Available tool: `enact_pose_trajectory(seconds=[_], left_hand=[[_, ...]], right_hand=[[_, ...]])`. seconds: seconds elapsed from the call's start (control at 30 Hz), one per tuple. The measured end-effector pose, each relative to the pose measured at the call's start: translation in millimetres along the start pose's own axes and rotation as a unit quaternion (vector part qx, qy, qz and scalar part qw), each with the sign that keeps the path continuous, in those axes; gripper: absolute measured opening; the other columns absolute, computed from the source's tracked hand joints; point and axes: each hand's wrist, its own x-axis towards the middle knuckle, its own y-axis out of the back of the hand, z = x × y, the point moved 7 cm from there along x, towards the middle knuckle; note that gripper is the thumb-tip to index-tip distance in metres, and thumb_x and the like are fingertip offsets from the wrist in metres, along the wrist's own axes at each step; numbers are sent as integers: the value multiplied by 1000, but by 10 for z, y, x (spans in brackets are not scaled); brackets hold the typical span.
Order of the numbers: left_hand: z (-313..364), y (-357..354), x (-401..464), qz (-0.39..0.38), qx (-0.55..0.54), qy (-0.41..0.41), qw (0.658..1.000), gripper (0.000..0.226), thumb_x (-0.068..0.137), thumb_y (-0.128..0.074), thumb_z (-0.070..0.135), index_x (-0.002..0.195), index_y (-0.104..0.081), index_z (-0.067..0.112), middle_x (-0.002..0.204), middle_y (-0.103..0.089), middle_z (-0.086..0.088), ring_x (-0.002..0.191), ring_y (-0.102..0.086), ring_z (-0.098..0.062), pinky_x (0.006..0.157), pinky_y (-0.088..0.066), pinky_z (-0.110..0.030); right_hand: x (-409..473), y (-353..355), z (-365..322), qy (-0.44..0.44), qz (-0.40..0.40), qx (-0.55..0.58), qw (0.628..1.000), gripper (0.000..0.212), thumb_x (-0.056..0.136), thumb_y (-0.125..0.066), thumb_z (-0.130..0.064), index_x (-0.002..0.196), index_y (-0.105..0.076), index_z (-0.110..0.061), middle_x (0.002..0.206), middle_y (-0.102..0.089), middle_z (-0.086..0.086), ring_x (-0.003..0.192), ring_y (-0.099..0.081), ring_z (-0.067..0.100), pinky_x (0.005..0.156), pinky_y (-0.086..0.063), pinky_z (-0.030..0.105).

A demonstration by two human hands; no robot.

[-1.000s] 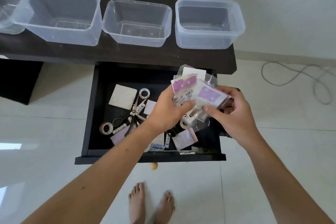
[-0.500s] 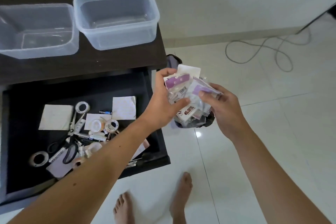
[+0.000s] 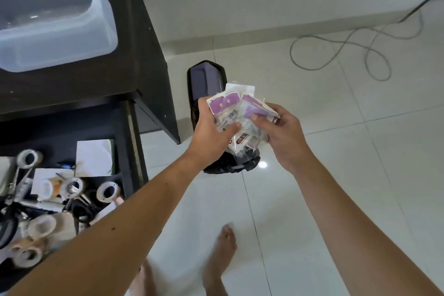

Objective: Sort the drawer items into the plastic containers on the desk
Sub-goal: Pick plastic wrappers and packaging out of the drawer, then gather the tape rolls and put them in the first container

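Observation:
Both hands hold a bundle of clear plastic packets [image 3: 236, 115] with purple and white labels, out to the right of the desk and above a black bin. My left hand [image 3: 212, 133] grips the bundle's left side. My right hand [image 3: 280, 131] pinches a purple-labelled packet on its right side. The open black drawer [image 3: 131, 151] at lower left holds several tape rolls [image 3: 108, 191], white paper squares [image 3: 95, 157] and scissors. One clear plastic container [image 3: 60, 38] stands on the dark desk at top left.
A black bin [image 3: 206, 79] with a dark bag liner stands on the white tiled floor under my hands. A grey cable [image 3: 341, 50] loops on the floor at the right. My bare feet [image 3: 222, 255] are at the bottom. The desk's side panel [image 3: 153, 67] is next to the bin.
The view has swung right, and both hands have carried the packet bundle from over the drawer to above the black bin. Only one container still shows.

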Motion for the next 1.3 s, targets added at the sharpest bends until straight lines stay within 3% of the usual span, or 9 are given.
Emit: enact_pose_trajectory(seconds=[0.17,0.33,0.47,0.6,0.67,0.77,0.83,0.97,1.3], left_hand=[[-477,-46,178,68,1,57,996,54,83,-87,5,122,-55,24,112,-72,9,101,-73,-6,84,-64,-30],[-911,-21,322,121,-25,133,983,53,82,-88,7,122,-56,21,113,-76,0,101,-76,-21,81,-66,-51],[-1141,-10,382,131,-61,164,976,51,85,-86,4,125,-57,15,112,-78,-3,101,-78,-21,81,-66,-41],[-1306,61,460,130,-39,168,976,50,85,-87,14,126,-57,16,116,-74,-1,104,-75,-16,77,-64,-29],[-1338,85,472,113,14,170,979,59,87,-86,23,135,-52,19,122,-66,7,106,-68,-7,74,-58,-17],[-1399,141,476,101,78,164,978,88,86,-86,34,157,-35,23,151,-52,5,138,-53,-17,112,-50,-39],[-1422,165,442,90,95,163,978,93,86,-85,39,160,-31,26,162,-45,4,149,-43,-19,122,-40,-46],[-1387,160,359,94,73,166,979,82,92,-81,30,160,-34,23,162,-45,1,149,-42,-18,124,-37,-41],[-643,166,216,53,4,89,995,61,92,-81,20,145,-51,20,137,-63,0,128,-61,-15,113,-51,-39]], right_hand=[[338,173,438,-43,33,-33,998,37,87,-85,-7,118,-65,-7,120,-75,22,102,-77,37,88,-63,56],[564,162,710,-50,30,-56,997,34,83,-90,-14,109,-69,-11,116,-74,24,103,-77,40,86,-63,61],[696,99,839,-55,14,-65,996,26,89,-84,-7,111,-69,-12,98,-78,2,85,-78,13,72,-62,32],[826,77,944,-60,16,-90,994,30,88,-85,-9,114,-71,-11,98,-76,-1,87,-76,16,77,-61,34],[863,86,987,-66,32,-134,988,47,84,-89,-16,126,-68,-12,110,-74,0,100,-75,21,88,-62,38],[853,122,1020,-67,53,-196,977,68,75,-93,-31,135,-64,-20,124,-70,-2,113,-72,25,100,-59,43],[831,151,1022,-62,62,-205,975,61,78,-91,-30,132,-64,-22,122,-69,-3,112,-72,26,98,-59,41],[757,147,966,-38,55,-222,973,45,83,-89,-24,124,-69,-22,113,-71,-3,109,-72,24,96,-59,36],[164,-130,333,42,19,-267,963,43,85,-89,-20,124,-70,-21,111,-72,-7,104,-71,18,95,-59,37]])
